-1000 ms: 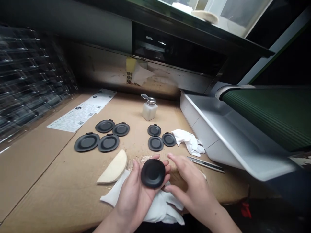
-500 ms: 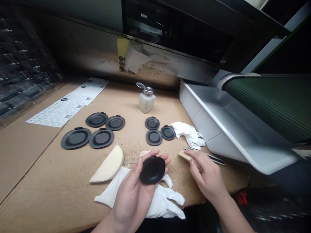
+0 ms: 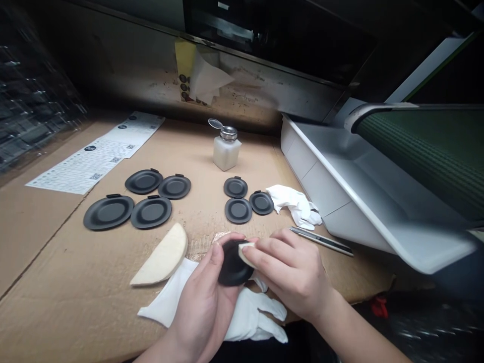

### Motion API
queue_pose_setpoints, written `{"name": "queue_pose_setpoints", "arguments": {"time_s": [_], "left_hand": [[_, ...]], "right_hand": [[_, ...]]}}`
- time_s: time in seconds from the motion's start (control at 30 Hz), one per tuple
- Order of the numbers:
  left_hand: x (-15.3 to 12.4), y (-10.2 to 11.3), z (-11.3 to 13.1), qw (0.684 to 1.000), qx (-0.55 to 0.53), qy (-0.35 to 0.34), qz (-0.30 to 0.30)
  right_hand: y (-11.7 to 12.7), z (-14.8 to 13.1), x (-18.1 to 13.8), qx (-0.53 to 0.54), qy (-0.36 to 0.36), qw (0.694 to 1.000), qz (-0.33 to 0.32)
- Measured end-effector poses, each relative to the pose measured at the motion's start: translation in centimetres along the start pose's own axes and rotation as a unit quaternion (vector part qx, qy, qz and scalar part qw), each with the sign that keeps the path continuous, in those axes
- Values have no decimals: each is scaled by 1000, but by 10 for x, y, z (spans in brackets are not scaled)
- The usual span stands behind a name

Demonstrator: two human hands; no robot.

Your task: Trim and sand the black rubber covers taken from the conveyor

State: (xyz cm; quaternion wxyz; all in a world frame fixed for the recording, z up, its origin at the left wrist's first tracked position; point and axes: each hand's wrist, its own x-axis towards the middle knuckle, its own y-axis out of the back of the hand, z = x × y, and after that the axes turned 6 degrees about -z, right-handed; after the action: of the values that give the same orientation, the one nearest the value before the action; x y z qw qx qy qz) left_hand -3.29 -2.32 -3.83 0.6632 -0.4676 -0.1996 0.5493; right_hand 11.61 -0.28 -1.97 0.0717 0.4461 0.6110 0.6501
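In my left hand (image 3: 206,297) rests a round black lid-like part (image 3: 231,264), its dished face turned up and the fingers curled round its edge. My right hand (image 3: 293,269) pinches a small cream-coloured sponge pad (image 3: 245,253), which lies against the right side of that face. Under my hands is a white glove (image 3: 257,312) on the cardboard. Left of them lies a larger half-round cream sponge (image 3: 162,257). Further off, several similar black parts (image 3: 151,210) sit in a left group, with three more, one of them (image 3: 238,209) near the middle.
A glass pump bottle (image 3: 226,151) with its lid up stands at the back. Along the right are a second white glove (image 3: 295,204), a utility knife (image 3: 321,241) and a large white tray (image 3: 317,196). Printed label sheets (image 3: 94,154) lie at the left.
My right hand has moved left from beside the knife, bringing the small sponge onto the black part. My left hand still holds that part in nearly the same place. The view has shifted slightly.
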Motion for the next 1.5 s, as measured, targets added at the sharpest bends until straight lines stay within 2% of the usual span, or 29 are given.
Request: {"name": "queue_pose_setpoints", "arguments": {"time_s": [0.1, 0.3, 0.57, 0.63, 0.7, 0.8, 0.87, 1.03, 1.13, 1.33, 1.43, 1.5], "left_hand": [[0, 0, -1, 1000, 0, -6, 13], [0, 2, -2, 1000, -11, -16, 12], [0, -1, -1, 999, -14, -20, 23], [0, -1, -1, 999, -20, -14, 24], [0, -1, -1, 999, -25, -13, 24], [1, 0, -1, 999, -31, -2, 19], [2, 1, -1, 999, -33, 5, 19], [1, 0, -1, 999, -32, 14, 19], [1, 1, -1, 999, -39, 10, 2], [3, 3, -3, 999, -35, -6, -13], [2, 1, -3, 999, -42, 3, -11], [2, 0, -3, 999, -51, 5, -9]], "right_hand": [[2, -1, 2, 7, -5, 1000, 12], [-7, -24, -22, 81, -38, 996, 11], [7, 12, -5, 72, -98, 991, 52], [11, 14, -10, 82, -94, 991, 56], [11, 13, -19, 115, -68, 990, 31], [5, 5, -32, 152, -39, 988, 6], [-2, -5, -33, 149, -41, 988, 14], [-16, -32, -18, 125, -21, 991, 42], [-12, -29, -18, 113, -10, 993, 23], [2, -17, -29, 89, -34, 995, -8], [-6, -24, -15, 97, -10, 995, -2], [-13, -27, -2, 95, -22, 995, 13]]}}
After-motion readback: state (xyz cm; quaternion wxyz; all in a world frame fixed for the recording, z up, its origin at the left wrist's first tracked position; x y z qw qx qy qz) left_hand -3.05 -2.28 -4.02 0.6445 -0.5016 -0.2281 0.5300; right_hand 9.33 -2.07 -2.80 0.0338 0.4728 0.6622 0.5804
